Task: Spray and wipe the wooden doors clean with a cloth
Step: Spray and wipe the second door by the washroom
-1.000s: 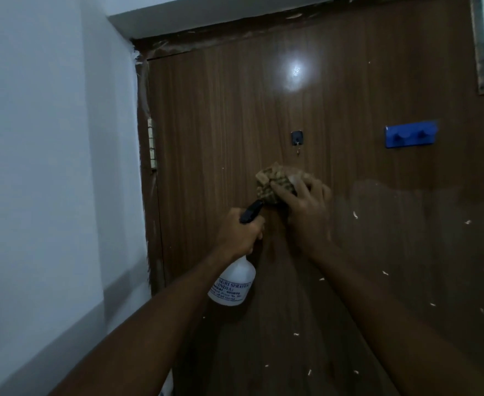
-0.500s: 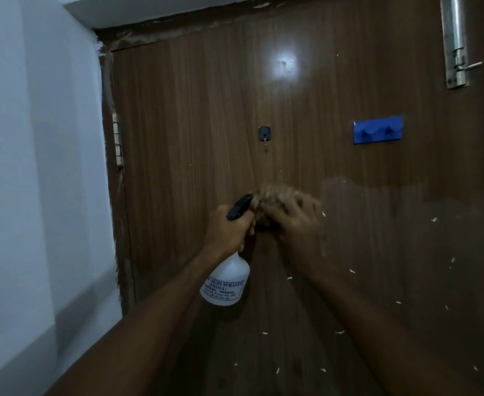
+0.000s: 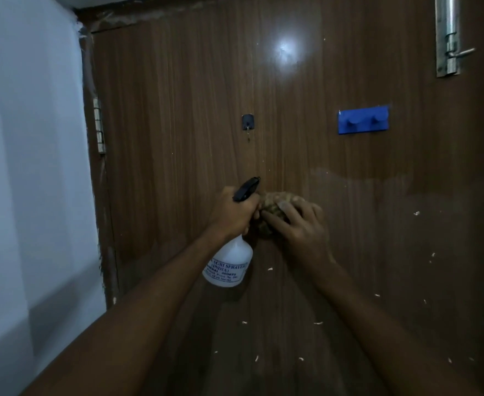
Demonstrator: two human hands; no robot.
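Right now your left hand point(image 3: 230, 214) is wrapped around the neck of the white plastic spray bottle with a black trigger head point(image 3: 228, 261), which hangs just in front of the brown wood-grain door point(image 3: 178, 110). Your right hand point(image 3: 300, 227) presses a bunched tan cloth point(image 3: 270, 208) against the door, fingers curled over it, touching the left hand's knuckles. Above sit a small black hook point(image 3: 248, 122) and a blue two-peg rack point(image 3: 363, 121).

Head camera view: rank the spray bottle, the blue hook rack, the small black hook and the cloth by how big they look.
1. spray bottle
2. blue hook rack and cloth: look alike, and the cloth is partly covered by the right hand
3. small black hook
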